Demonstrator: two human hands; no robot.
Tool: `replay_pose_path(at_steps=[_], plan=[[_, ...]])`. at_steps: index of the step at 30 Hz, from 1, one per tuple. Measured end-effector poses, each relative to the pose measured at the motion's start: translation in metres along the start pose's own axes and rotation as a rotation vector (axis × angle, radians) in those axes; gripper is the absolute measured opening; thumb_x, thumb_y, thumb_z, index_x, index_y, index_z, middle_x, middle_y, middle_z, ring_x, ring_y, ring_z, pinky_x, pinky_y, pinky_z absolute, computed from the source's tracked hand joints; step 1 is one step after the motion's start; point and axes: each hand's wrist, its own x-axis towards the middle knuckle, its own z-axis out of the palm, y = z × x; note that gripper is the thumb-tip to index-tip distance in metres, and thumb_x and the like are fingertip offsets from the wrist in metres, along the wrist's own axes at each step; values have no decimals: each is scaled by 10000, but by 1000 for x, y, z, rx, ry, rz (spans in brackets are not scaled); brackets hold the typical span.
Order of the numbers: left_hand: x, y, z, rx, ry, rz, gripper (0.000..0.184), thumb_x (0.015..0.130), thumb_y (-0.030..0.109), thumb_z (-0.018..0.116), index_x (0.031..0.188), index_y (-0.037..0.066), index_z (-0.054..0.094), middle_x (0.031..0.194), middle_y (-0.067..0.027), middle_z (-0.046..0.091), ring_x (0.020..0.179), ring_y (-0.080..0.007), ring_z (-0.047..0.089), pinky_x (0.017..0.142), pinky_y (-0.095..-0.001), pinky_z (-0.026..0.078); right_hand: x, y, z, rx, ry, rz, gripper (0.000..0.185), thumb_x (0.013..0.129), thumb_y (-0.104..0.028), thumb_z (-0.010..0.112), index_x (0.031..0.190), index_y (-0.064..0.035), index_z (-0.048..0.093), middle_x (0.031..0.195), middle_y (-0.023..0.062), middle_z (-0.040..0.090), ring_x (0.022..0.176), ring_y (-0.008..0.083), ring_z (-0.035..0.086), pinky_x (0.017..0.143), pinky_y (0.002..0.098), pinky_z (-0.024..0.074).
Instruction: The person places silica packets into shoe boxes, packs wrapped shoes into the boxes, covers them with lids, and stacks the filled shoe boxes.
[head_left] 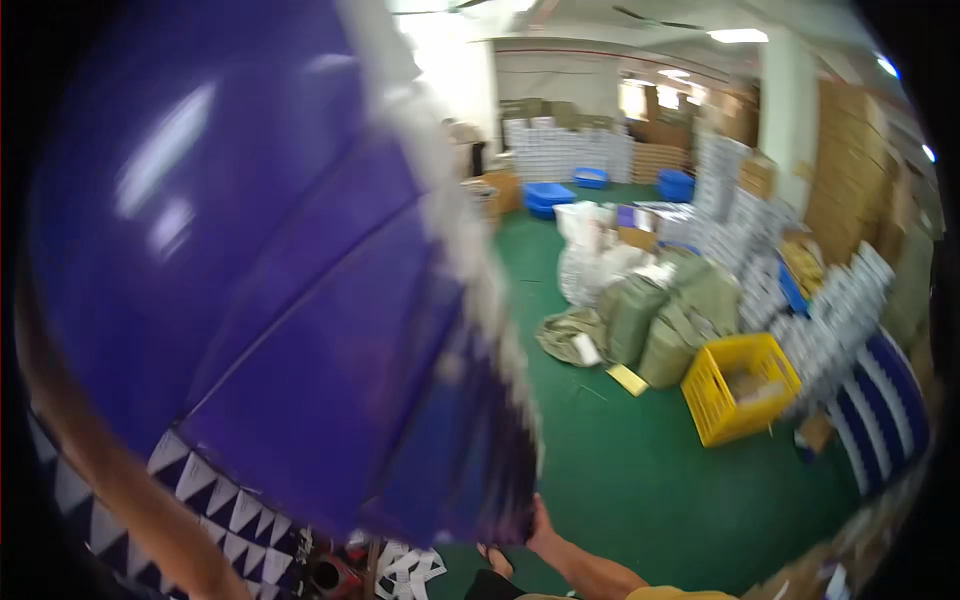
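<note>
A large glossy purple sheet [300,300] with a pale ragged-looking edge fills the left half of the view, bowed and creased by folds. My right hand [540,525] is closed on its lower right corner, the fingers partly behind it. My left forearm [130,490] runs up along the sheet's left side; the left hand itself is lost at the dark rim of the view. Below the sheet lie stacked sheets [240,515] printed with purple and white triangles. Beside them are white cut-paper pieces [408,570] and a dark reddish round object [330,577] I cannot identify.
A yellow crate [740,390] stands on the green floor [600,470], near green sacks [670,320] and white bags [590,255]. Striped purple-white sheets [880,410] curve at the right. Stacked bundles [570,150], blue tubs [548,197] and a pillar [787,120] stand farther back.
</note>
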Motion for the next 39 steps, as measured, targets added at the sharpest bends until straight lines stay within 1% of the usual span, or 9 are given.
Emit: replay_pose_path(at_steps=[2,5,7,9,16,21,29,31,39], plan=[[6,-24,44,35,82,62,477,951,176,658,1379,11,528,1315,-139,590,1280,-201,556,1014,-332,507,73,-35,4,-7,-47,-114,808,905,-725,475,1392,-81,527,1403,152,565,1281,351,537,1117,543,393],[34,-17,150,-627,202,-318,599,902,432,655,1333,20,591,1241,-183,624,1192,-256,559,1015,-391,364,218,-104,1,41,-211,-131,727,922,-662,507,1358,-82,544,1366,133,586,1246,344,559,1084,541,438],[52,-34,216,-401,86,-335,770,883,666,561,1297,20,626,1326,-213,616,1301,-351,514,1169,-529,235,240,-140,78,-5,-292,-196,674,936,-617,514,1351,-87,546,1345,123,597,1227,339,572,1061,537,460],[63,-66,267,-84,-23,-349,823,868,727,544,1256,10,654,1283,-188,656,1255,-341,562,1143,-559,290,278,-173,133,-20,-357,-280,622,950,-572,521,1344,-92,549,1325,113,608,1207,333,585,1039,532,482],[31,-168,396,261,-226,-406,770,867,678,570,1227,3,657,1217,-184,661,1178,-323,570,1079,-533,316,486,-247,262,-7,-345,-121,536,988,-468,506,1388,-111,518,1353,104,595,1224,335,576,1051,532,477],[-6,-267,504,491,-321,-495,733,867,643,589,1207,-2,660,1170,-182,664,1124,-311,576,1032,-514,334,668,-262,456,-90,-464,89,514,996,-468,483,1355,-106,547,1327,99,614,1222,326,572,1078,526,451],[-30,-395,559,902,-436,-651,673,867,588,619,1174,-10,664,1095,-178,670,1037,-292,586,959,-484,364,804,-118,751,-401,-703,399,463,999,-440,488,1310,-109,579,1265,89,654,1155,316,614,1031,517,491],[-43,-423,561,987,-457,-682,659,867,574,627,1166,-12,665,1076,-177,671,1015,-287,588,940,-476,371,823,-55,797,-538,-651,396,503,1036,-454,413,1389,-111,511,1383,83,576,1278,303,536,1090,495,447],[-80,-514,530,1208,-505,-757,600,867,518,657,1134,-20,669,1001,-173,677,928,-267,598,867,-446,400,808,197,945,-619,-985,791,558,1030,-546,397,1345,-114,557,1295,72,642,1172,275,614,998,450,513]])
